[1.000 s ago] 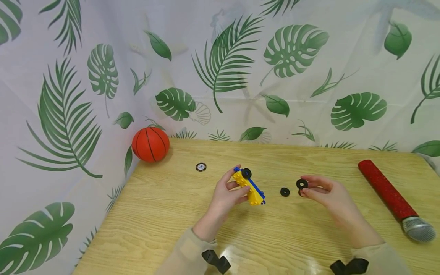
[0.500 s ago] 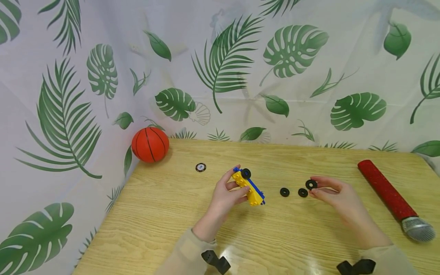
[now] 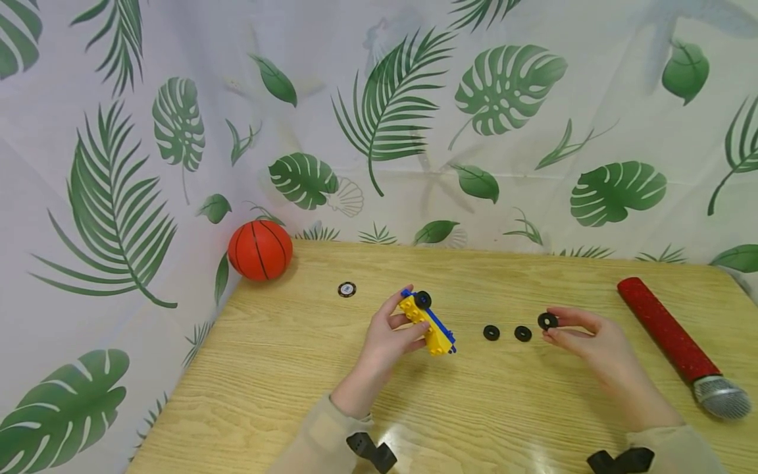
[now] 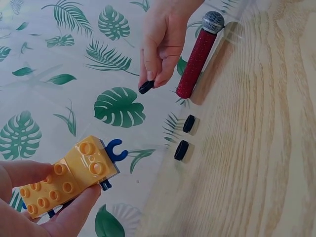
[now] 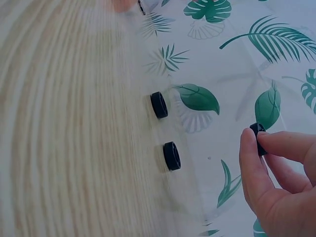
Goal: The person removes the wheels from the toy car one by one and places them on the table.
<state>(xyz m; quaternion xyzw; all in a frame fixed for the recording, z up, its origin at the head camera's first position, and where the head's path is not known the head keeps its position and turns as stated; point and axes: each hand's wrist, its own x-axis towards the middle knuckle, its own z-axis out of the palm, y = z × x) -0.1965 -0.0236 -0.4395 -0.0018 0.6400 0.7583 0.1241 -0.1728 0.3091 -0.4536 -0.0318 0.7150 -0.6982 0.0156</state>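
Note:
My left hand grips a yellow and blue toy car by its sides, above the table. One black wheel shows at the car's upper end; in the left wrist view its yellow studs and a blue hook are visible. Between thumb and fingers of my right hand is a small black tyre, pinched at its edge and raised off the table. Two more black tyres, a left one and a right one, lie flat on the wood between my hands.
A red microphone with a silver head lies to the right of my right hand. At the back left sits an orange-red toy basketball. A poker chip lies on the table, with a leaf-print cloth behind.
My right hand has moved rightward with its tyre, uncovering the right-hand tyre on the table. The left hand and the toy car have stayed nearly still.

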